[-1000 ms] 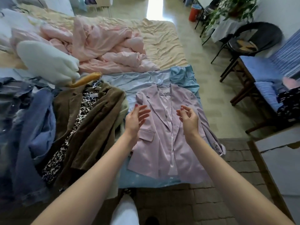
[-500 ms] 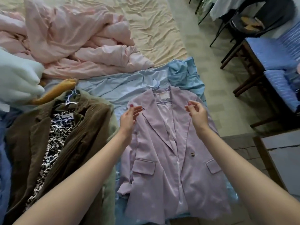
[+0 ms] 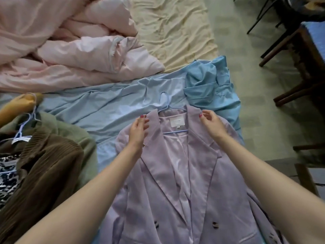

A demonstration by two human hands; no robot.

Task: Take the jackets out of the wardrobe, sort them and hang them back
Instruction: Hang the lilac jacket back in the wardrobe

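Observation:
A lilac blazer [image 3: 184, 191] lies face up on the bed, still on a pale blue hanger [image 3: 166, 106]. My left hand [image 3: 139, 131] pinches its left collar edge near the shoulder. My right hand [image 3: 211, 122] pinches the right collar edge at the other shoulder. Under the blazer lies a light blue jacket [image 3: 112, 106]. At the left sits a pile of hung jackets: a brown corduroy one [image 3: 47, 169] over a leopard print piece [image 3: 7, 178], an olive green one [image 3: 70, 127], and a mustard one [image 3: 17, 104].
A rumpled pink duvet [image 3: 70, 50] covers the far left of the bed, on a cream sheet [image 3: 172, 29]. Dark wooden chairs [image 3: 302, 67] stand on the tiled floor to the right of the bed.
Both hands moved forward from above the blazer's chest to its collar and took hold of the two edges. The view has leaned in closer over the bed.

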